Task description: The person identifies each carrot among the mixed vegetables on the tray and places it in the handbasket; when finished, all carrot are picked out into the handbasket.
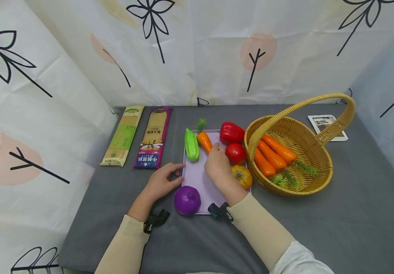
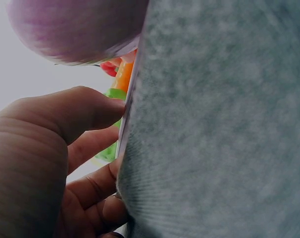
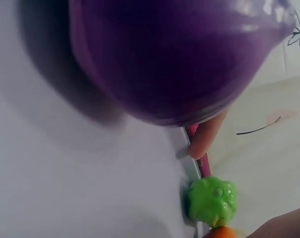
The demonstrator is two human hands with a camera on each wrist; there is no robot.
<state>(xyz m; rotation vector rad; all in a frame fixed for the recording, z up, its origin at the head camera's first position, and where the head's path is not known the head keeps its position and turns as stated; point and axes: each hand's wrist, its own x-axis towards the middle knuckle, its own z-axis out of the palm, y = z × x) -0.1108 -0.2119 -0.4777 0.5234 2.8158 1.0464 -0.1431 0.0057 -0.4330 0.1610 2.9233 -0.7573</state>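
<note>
A lilac tray (image 1: 195,176) lies between my hands. My right hand (image 1: 219,163) pinches the narrow end of an orange carrot (image 1: 204,141) over the tray's far part; its leafy top points away. The fingertips are partly hidden. My left hand (image 1: 162,180) rests at the tray's left edge, thumb (image 2: 98,108) and fingers loosely bent. A green ridged vegetable (image 1: 191,146) lies left of the carrot. At the near left corner sits a purple onion (image 1: 187,200), large in the right wrist view. Along the right side are a red bell pepper (image 1: 232,133), a tomato (image 1: 235,153) and a small pumpkin (image 1: 242,176).
Right of the tray stands a wicker basket (image 1: 306,133) with a tall handle and several carrots (image 1: 274,156) inside. Behind it lies a white packet (image 1: 341,136). Two noodle packs, one green (image 1: 123,135) and one purple (image 1: 153,137), lie at the far left. Patterned cloth (image 1: 214,72) hangs behind.
</note>
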